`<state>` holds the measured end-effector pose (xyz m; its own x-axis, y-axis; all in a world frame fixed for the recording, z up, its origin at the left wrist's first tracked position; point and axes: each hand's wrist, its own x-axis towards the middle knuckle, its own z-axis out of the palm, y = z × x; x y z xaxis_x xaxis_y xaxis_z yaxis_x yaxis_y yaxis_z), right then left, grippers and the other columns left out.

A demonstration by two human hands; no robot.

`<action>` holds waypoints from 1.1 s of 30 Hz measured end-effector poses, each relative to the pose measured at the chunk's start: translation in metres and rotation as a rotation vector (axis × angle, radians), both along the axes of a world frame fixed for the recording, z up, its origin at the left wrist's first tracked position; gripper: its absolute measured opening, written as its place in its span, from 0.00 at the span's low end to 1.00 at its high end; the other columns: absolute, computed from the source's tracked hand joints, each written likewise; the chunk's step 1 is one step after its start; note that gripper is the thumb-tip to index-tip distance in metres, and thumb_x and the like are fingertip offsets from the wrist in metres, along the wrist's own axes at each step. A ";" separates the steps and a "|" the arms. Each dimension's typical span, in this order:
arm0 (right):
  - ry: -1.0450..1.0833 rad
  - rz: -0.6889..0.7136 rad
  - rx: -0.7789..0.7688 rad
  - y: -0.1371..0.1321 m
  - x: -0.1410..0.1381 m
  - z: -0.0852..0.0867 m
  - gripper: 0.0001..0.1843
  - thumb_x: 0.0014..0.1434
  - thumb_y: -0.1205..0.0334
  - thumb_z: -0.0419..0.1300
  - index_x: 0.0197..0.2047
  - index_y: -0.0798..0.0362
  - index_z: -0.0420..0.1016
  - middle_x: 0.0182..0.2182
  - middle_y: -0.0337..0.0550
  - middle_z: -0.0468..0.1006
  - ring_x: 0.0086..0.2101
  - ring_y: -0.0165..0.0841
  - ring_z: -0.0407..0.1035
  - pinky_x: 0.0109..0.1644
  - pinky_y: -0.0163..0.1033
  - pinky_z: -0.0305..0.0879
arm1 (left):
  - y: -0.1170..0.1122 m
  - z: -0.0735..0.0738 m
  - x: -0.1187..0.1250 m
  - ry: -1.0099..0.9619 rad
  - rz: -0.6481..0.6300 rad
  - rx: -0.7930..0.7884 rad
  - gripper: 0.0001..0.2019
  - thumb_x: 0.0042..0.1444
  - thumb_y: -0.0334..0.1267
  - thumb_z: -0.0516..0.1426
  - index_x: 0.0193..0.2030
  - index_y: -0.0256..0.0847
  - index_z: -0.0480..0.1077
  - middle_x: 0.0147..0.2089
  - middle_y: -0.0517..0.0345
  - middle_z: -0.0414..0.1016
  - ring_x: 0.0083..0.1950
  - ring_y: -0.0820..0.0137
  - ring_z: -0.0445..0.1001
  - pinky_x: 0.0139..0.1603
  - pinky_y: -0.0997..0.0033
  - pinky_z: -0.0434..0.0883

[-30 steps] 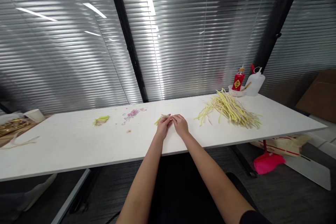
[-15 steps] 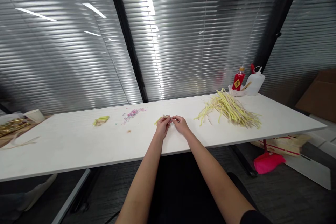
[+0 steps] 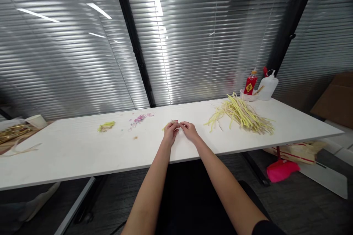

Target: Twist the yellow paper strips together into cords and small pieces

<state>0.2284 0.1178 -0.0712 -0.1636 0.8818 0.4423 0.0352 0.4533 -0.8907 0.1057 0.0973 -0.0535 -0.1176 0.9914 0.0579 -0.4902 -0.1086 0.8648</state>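
My left hand [image 3: 171, 132] is above the white table [image 3: 116, 159], its fingers closed on a pale yellow-green strand [image 3: 165, 127] that sticks out on its left side. Fingertips of my right hand [image 3: 189, 130] are pinched close together at the near end of the strand, meeting the left fingertips. What exactly lies between the fingertips is too small to make out. Right of my hands spreads a loose pile of long yellow-green strands [image 3: 242, 115]. To the left are scattered small pink and purple rubber bands [image 3: 138, 119] and a short bunch of similar strands [image 3: 106, 126].
A red-labelled bottle [image 3: 250, 83] stands in a shallow bowl [image 3: 248, 97] beside a white squeeze bottle [image 3: 268, 87] at the back right. A paper cup [image 3: 37, 121] and gold material [image 3: 15, 133] are at the far left. Blinds [image 3: 193, 44] rise behind the table.
My fingers have shifted very slightly against each other around the strand. Everything else on the table stays in place.
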 end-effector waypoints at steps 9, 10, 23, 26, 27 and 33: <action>-0.030 -0.102 0.042 -0.001 -0.001 -0.001 0.12 0.54 0.55 0.56 0.35 0.52 0.76 0.35 0.42 0.77 0.32 0.32 0.68 0.38 0.37 0.65 | 0.001 -0.001 0.000 0.038 0.131 -0.015 0.16 0.36 0.43 0.67 0.32 0.37 0.74 0.44 0.51 0.72 0.37 0.74 0.69 0.31 0.78 0.61; -0.034 -0.106 0.046 -0.001 -0.001 -0.001 0.12 0.55 0.55 0.55 0.37 0.51 0.76 0.36 0.42 0.77 0.31 0.31 0.68 0.37 0.37 0.65 | 0.001 -0.001 0.000 0.038 0.136 -0.016 0.16 0.36 0.43 0.67 0.32 0.37 0.74 0.44 0.51 0.72 0.37 0.74 0.69 0.32 0.78 0.61; -0.091 -0.107 0.205 0.000 -0.002 -0.002 0.14 0.58 0.62 0.51 0.40 0.49 0.77 0.36 0.42 0.75 0.35 0.31 0.68 0.39 0.37 0.64 | -0.001 0.001 0.000 -0.014 0.119 0.030 0.13 0.35 0.38 0.68 0.25 0.35 0.72 0.35 0.55 0.72 0.31 0.77 0.67 0.36 0.74 0.64; -0.082 -0.095 0.200 0.002 -0.002 -0.004 0.13 0.58 0.64 0.51 0.38 0.49 0.77 0.35 0.42 0.75 0.36 0.31 0.68 0.39 0.37 0.64 | -0.001 0.001 0.000 -0.022 0.122 0.049 0.12 0.35 0.37 0.68 0.24 0.34 0.71 0.31 0.56 0.71 0.30 0.77 0.67 0.37 0.72 0.64; -0.080 -0.092 0.199 0.002 -0.002 -0.004 0.13 0.58 0.64 0.51 0.38 0.49 0.77 0.35 0.42 0.74 0.36 0.31 0.68 0.39 0.37 0.64 | 0.000 0.000 0.000 -0.023 0.124 0.049 0.12 0.35 0.37 0.68 0.24 0.34 0.72 0.30 0.56 0.71 0.30 0.77 0.66 0.38 0.71 0.65; -0.087 -0.097 0.185 0.001 -0.001 -0.003 0.13 0.57 0.65 0.51 0.36 0.49 0.77 0.34 0.42 0.74 0.35 0.31 0.68 0.39 0.37 0.63 | 0.003 -0.003 -0.001 -0.039 0.135 0.032 0.12 0.34 0.36 0.68 0.25 0.34 0.72 0.31 0.57 0.71 0.29 0.78 0.66 0.37 0.72 0.65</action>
<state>0.2273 0.1192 -0.0742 -0.1263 0.8003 0.5862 0.1595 0.5996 -0.7842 0.1044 0.1000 -0.0566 -0.2524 0.9641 0.0824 -0.5028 -0.2034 0.8401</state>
